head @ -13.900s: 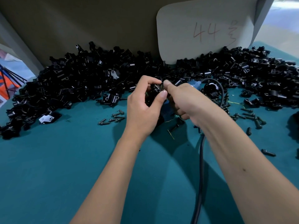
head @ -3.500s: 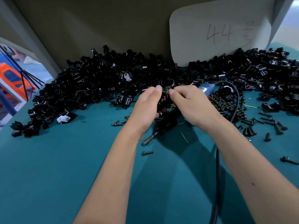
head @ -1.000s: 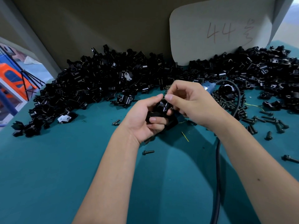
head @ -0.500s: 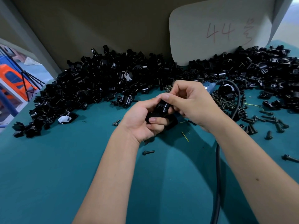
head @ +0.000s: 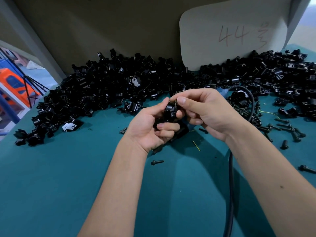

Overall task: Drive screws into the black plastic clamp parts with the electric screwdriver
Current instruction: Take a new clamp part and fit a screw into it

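While our left hand (head: pixel 150 127) grips a black clamp part (head: pixel 170 111) above the teal counter (head: pixel 51 185), our right hand (head: pixel 206 112) pinches a screw (head: pixel 174 102) at its top. The electric screwdriver (head: pixel 179 132) lies beneath them; the clamp pile (head: pixel 106 89) spreads from nine to three o'clock.

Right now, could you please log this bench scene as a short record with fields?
Surface: teal table mat
Left hand: grips a black plastic clamp part
Right hand: pinches a small screw at the clamp's top
Stock: heap of black plastic clamp parts along the back wall
Loose black screws: scattered on the right
Tool: blue-ended electric screwdriver, mostly hidden behind the hands
Sign: pale card marked 44
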### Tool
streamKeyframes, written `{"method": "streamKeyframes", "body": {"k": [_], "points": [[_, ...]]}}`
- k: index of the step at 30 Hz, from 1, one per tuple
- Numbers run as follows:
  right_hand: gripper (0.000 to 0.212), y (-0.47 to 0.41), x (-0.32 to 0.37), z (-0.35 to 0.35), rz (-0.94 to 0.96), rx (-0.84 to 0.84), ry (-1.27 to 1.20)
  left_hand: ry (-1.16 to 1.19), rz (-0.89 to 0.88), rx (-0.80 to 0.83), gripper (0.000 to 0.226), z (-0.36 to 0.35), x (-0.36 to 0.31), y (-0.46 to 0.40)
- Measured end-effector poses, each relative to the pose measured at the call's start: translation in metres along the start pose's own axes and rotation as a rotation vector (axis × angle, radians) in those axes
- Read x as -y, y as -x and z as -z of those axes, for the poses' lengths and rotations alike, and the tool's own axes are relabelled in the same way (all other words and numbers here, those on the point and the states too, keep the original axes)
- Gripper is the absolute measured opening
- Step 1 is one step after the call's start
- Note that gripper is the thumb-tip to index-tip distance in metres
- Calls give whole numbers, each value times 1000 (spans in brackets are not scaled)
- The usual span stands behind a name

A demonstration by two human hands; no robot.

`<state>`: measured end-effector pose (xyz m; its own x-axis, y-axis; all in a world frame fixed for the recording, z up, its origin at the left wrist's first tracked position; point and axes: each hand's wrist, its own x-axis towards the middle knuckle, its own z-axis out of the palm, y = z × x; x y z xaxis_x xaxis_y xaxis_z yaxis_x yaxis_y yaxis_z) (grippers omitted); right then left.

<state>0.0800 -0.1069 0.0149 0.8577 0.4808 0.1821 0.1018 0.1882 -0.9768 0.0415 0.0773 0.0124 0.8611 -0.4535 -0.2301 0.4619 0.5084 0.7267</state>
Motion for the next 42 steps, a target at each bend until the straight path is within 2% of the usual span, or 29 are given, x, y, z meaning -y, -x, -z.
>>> {"method": "streamKeyframes", "body": {"k": [2, 6, 10, 12, 17, 20, 25, 29, 36, 42], "points": [[12, 0, 1, -1, 9, -19, -17, -13, -14, 7, 29, -1, 1, -1], [20, 1, 2, -1, 17, -55, -21, -86, -33, -11, 29, -2, 1, -3], [9, 0, 1, -4, 45, -81, -8, -114, -59, -30, 29, -4, 1, -4], [16, -2, -2, -7, 71, -133, 23, -162, -130, -93, 26, -5, 2, -5], [17, -3, -4, -12, 90, -296, 176, -699, -529, -470, 18, -5, 7, -14], [20, -4, -3, -10, 124, -269, 372, -1030, -690, -516, 11, -4, 5, -13], [13, -4, 0, -5, 123, -71, 610, -1331, -624, -492, 21, -1, 3, -9], [15, -2, 3, -4, 151, 26, 707, -1358, -619, -450, 22, -3, 0, -8], [20, -3, 2, -11, 235, 0, 858, -1376, -595, -452, 21, -10, -1, -4], [26, -2, 1, -17, 273, -17, 854, -1385, -575, -488, 22, -12, 1, -6]]}}
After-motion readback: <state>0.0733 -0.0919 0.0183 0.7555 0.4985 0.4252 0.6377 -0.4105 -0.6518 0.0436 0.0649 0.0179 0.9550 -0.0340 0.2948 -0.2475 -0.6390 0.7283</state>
